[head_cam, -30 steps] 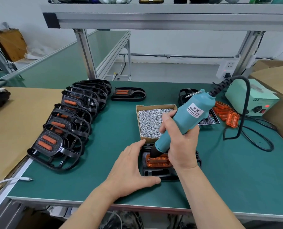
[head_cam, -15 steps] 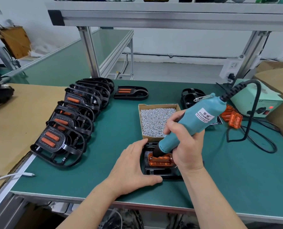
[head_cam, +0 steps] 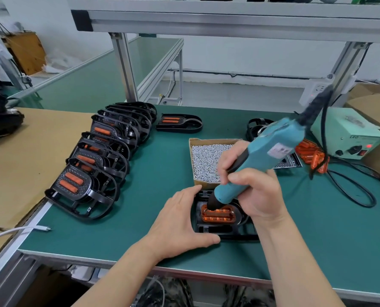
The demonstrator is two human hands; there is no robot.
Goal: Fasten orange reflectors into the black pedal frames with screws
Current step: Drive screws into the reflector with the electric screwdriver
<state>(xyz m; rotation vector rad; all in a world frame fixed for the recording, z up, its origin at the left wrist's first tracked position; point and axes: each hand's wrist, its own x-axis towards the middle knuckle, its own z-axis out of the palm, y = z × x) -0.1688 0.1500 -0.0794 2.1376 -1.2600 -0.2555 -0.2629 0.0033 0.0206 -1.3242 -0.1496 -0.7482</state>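
I see left grip [head_cam: 180, 222], fingers spread, braced vs black pedal frame [head_cam: 226, 232] at lower centre of desk [head_cam: 162, 173] so it won't twist, I reckon; right grip [head_cam: 257, 196] clamped round teal driver [head_cam: 271, 149], tip down on orange reflector [head_cam: 220, 215] seated in frame.

Bright, even light; wide-angle edge distortion

What we see around the bench

Far right of our fingers [head_cam: 184, 197] sits a pale green power box [head_cam: 348, 138], red light on. Far left lies a cardboard sheet [head_cam: 29, 156], with a white cable [head_cam: 38, 228] beside it. Beyond is a wall socket [head_cam: 317, 90].
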